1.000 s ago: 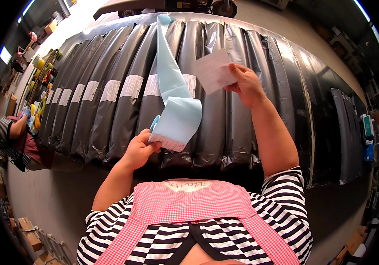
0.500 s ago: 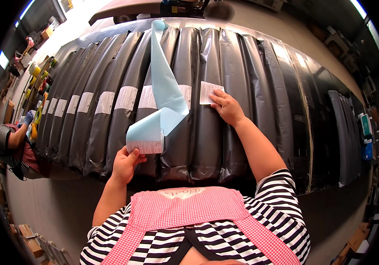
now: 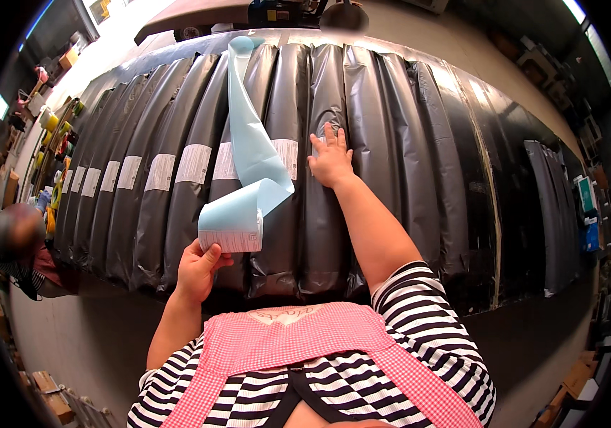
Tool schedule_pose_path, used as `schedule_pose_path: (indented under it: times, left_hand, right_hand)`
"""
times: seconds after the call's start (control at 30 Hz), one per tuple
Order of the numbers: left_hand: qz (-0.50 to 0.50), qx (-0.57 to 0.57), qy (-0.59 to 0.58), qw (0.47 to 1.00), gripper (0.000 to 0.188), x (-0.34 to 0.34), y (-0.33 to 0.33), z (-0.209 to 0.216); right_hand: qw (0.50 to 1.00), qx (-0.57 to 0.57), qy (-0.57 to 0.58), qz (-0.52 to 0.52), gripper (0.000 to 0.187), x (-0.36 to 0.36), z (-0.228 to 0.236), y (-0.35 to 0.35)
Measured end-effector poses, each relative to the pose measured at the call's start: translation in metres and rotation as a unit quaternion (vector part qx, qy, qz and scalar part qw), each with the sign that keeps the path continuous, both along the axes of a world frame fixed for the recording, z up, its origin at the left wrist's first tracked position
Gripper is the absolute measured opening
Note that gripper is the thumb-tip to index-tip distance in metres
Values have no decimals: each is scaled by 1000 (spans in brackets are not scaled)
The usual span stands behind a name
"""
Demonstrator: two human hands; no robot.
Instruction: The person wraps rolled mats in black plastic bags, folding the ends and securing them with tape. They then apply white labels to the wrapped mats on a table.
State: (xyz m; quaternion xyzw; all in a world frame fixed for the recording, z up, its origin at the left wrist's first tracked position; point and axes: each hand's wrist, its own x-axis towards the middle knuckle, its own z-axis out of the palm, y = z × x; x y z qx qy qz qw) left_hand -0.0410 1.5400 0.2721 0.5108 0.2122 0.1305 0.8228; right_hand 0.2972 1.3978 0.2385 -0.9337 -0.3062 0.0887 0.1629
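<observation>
My left hand [image 3: 198,272] pinches the near end of a long light-blue strip of label backing [image 3: 248,143]. White printed labels [image 3: 230,240] show on the strip's near end, beside my thumb. The strip folds once and trails away to the far edge of the table. With fingers spread, my right hand [image 3: 331,158] lies on a long black plastic-wrapped package [image 3: 328,235], covering most of the white label stuck there. To the left, several similar packages each carry a white label [image 3: 193,164]; those to the right show none.
The packages lie side by side on a black table [image 3: 481,214]. Flat dark packages [image 3: 551,214] rest at its right end. A co-worker in a striped top [image 3: 13,242] stands at the left, near tape rolls [image 3: 49,121]. A vehicle [image 3: 206,18] is beyond the far edge.
My right hand has gone from holding the label by its edge to lying spread over it on the package. The left hand keeps its grip on the strip. The co-worker has leaned inward.
</observation>
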Motion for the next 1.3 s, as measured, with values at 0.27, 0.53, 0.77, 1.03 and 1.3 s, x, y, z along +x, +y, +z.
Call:
schedule_pose_path:
  times: [0.27,0.53,0.77,1.03,1.3]
  left_hand:
    - [-1,-31,-14,999,27,-4,-10,11]
    - [30,-107,-76,991,43,25,-40,32]
    - [-154,-152,-113,970,62,33,-59,56]
    - [-177,168,-109,963,27,30,-56,40]
    - [-163,280,-124,938,27,26,-69,37]
  right_hand:
    - [989,-125,63,51,75,-98,33,-51]
    - [905,172,59,385,43,-184,120,-122]
    - [874,301,-281,259,52,-200,102,-88]
    - [920,286,-205,171,47,-198,127,-101]
    - [885,350,-255,168,26,-207,111,-108]
